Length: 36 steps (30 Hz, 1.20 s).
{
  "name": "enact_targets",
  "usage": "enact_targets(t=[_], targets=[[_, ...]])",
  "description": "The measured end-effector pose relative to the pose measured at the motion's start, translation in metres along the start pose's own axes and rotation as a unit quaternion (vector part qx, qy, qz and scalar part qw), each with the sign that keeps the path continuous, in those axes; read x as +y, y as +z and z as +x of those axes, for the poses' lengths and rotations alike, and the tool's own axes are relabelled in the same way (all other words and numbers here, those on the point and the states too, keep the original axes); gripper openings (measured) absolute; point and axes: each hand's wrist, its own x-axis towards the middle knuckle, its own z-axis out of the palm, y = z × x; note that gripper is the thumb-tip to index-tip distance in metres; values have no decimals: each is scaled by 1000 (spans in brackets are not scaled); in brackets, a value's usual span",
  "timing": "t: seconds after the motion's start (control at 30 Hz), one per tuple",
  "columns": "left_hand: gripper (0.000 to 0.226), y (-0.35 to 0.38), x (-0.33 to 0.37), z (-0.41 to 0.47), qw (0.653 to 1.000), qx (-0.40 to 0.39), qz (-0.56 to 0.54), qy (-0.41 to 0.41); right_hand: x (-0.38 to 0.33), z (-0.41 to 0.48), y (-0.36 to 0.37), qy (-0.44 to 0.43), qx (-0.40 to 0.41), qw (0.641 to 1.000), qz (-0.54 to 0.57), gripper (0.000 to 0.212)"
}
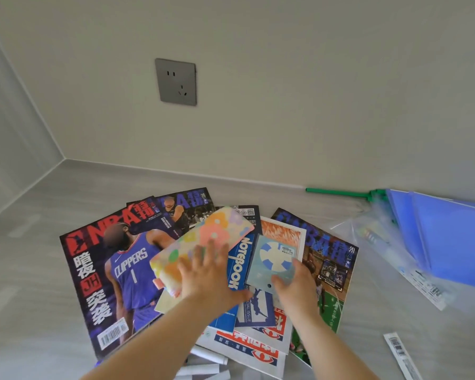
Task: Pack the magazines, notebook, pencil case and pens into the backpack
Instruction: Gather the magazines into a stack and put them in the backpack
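A fan of magazines [115, 272] is lying spread across the grey table, which is running up against a pale wall with a grey socket [176, 82]. A blue notebook [237, 266] is sitting on top of them near the middle. The left hand [206, 275] is lying flat with fingers spread open on the flowered pencil case [200, 239], which is slanting across the magazines and the notebook's edge. The right hand [299, 283] is pinching a small pale blue card with a ring pattern [274, 259] by its lower right corner, just right of the notebook. White pens [206, 366] are showing below the pile at the lower edge. Blue folders [447, 239] and a clear plastic bag [390, 248] are lying well to the right
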Motion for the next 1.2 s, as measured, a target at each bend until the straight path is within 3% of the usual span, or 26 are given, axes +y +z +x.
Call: enact_targets(t=[0.13, 0.33, 0.43, 0.6, 1.0, 1.13, 1.2], targets=[[99, 5, 4, 1, 998, -44, 29, -22, -5, 3, 8, 6, 26, 995, -97, 57], [83, -5, -36, 2, 992, -65, 19, -109, -11, 15, 8, 30, -14, 994, -106, 73], [77, -4, -48, -7, 993, -64, 39, -89, -14, 16, 17, -12, -23, 992, -126, 78], [71, -5, -80, -30, 995, -43, 37, -84, -16, 9, 25, -115, -61, 973, -193, 64], [60, 1, -208, -88, 958, 25, 1, -285, -62, -64, 111, -335, -166, 882, -285, 66], [59, 0, -228, -95, 949, 27, -21, -312, -98, -81, 149, -362, -220, 856, -295, 67], [57, -3, -226, -96, 945, 53, -66, -315, -112, -86, 158, -354, -248, 860, -270, 67]])
